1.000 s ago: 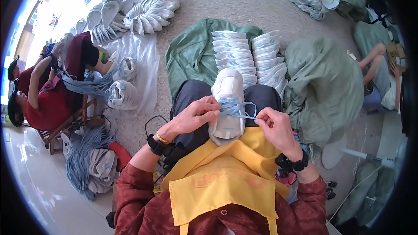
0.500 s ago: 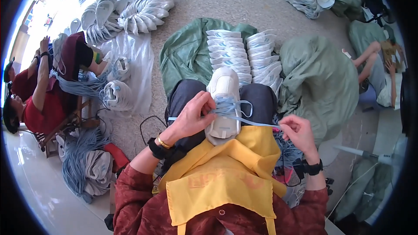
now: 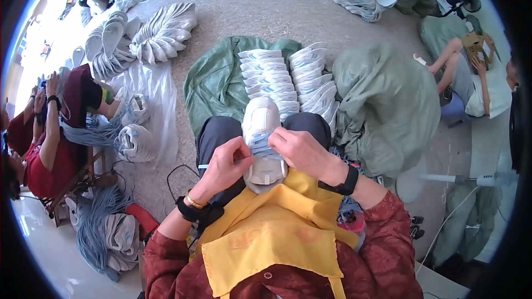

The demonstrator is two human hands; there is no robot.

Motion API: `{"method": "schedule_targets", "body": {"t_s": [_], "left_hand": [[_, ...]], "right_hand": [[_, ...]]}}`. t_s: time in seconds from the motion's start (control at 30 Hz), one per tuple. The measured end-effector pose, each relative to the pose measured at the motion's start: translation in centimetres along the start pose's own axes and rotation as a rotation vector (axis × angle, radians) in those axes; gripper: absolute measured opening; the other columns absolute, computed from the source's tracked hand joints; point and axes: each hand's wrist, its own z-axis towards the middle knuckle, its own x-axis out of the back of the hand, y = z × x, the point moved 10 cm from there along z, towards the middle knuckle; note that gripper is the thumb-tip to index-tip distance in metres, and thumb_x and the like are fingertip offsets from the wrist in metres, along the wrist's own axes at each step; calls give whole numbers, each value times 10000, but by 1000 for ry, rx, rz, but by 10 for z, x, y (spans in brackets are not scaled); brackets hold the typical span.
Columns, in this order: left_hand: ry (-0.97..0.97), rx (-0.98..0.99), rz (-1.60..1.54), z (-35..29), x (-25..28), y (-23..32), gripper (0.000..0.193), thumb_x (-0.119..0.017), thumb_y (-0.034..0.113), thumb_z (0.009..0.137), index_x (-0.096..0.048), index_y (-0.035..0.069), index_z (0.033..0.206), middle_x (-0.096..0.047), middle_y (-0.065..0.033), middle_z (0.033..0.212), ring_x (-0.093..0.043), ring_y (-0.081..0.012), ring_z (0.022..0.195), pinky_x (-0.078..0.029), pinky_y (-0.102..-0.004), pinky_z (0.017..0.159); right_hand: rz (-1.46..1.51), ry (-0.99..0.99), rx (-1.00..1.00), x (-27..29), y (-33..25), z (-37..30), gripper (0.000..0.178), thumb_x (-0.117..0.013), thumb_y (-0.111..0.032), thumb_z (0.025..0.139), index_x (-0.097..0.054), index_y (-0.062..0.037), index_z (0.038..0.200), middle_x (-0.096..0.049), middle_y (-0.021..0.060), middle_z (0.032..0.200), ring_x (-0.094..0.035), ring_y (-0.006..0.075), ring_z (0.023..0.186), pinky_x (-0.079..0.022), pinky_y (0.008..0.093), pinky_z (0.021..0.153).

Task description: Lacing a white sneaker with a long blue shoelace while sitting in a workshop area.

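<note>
A white sneaker (image 3: pixel 262 115) rests toe away from me between my knees, on the yellow apron (image 3: pixel 266 232). Light blue shoelace (image 3: pixel 260 148) crosses its front in several rows. My left hand (image 3: pixel 224 167) is pinched closed at the shoe's left edge, with a short piece of lace showing beyond its back. From the right, my right hand (image 3: pixel 306 156) reaches over the lacing. Its fingers are closed on the lace at the upper rows, and the fingertips partly hide the eyelets there.
Stacked white shoe uppers (image 3: pixel 269 80) stand ahead on a green sheet (image 3: pixel 213 86), beside a large green sack (image 3: pixel 385 105). To the left are blue laces (image 3: pixel 98 227) and seated co-workers (image 3: pixel 52 133). A fan (image 3: pixel 479 179) and another seated person (image 3: pixel 479 86) are at the right.
My right hand has come in from the far right, where it held the lace pulled out taut, to the shoe's lacing. My left hand stays by the shoe. The whole view has shifted slightly.
</note>
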Motion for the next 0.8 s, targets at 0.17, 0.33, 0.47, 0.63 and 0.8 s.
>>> {"method": "schedule_targets", "body": {"t_s": [0.17, 0.33, 0.47, 0.63, 0.8], "left_hand": [[1, 54, -37, -1, 3, 2, 180, -747, 27, 903, -569, 0, 893, -595, -7, 762, -549, -65, 673, -464, -256, 605], [-23, 40, -54, 2, -3, -3, 169, -733, 33, 933, -568, 14, 905, -584, 30, 773, -519, -16, 688, -441, -228, 594], [-18, 48, -72, -1, -2, -5, 170, -735, 33, 934, -567, 13, 910, -589, 31, 775, -523, -16, 694, -446, -228, 600], [-55, 96, -107, -6, -2, -13, 167, -732, 34, 944, -569, 10, 913, -603, 27, 793, -536, -20, 707, -450, -224, 607], [-91, 187, -164, -22, 12, -11, 157, -723, 42, 944, -574, 11, 903, -596, 25, 782, -535, -33, 701, -448, -239, 599]], "right_hand": [[116, 68, -25, 16, -10, -14, 155, -686, 5, 850, -596, -15, 975, -594, 143, 945, -671, 351, 810, -560, 437, 699], [161, 70, -158, 15, -2, -20, 116, -697, -19, 890, -617, -34, 973, -632, 119, 915, -685, 350, 785, -546, 430, 680], [150, 37, -185, 10, -1, -18, 120, -697, -15, 886, -616, -33, 972, -639, 125, 927, -687, 341, 798, -548, 429, 687], [-110, 49, -127, 14, -4, -21, 194, -698, 14, 803, -625, -34, 977, -616, 121, 893, -681, 314, 862, -561, 409, 713], [-191, 104, -151, 22, 1, -27, 212, -690, 34, 780, -634, -34, 972, -601, 115, 883, -673, 308, 863, -564, 404, 717]]}}
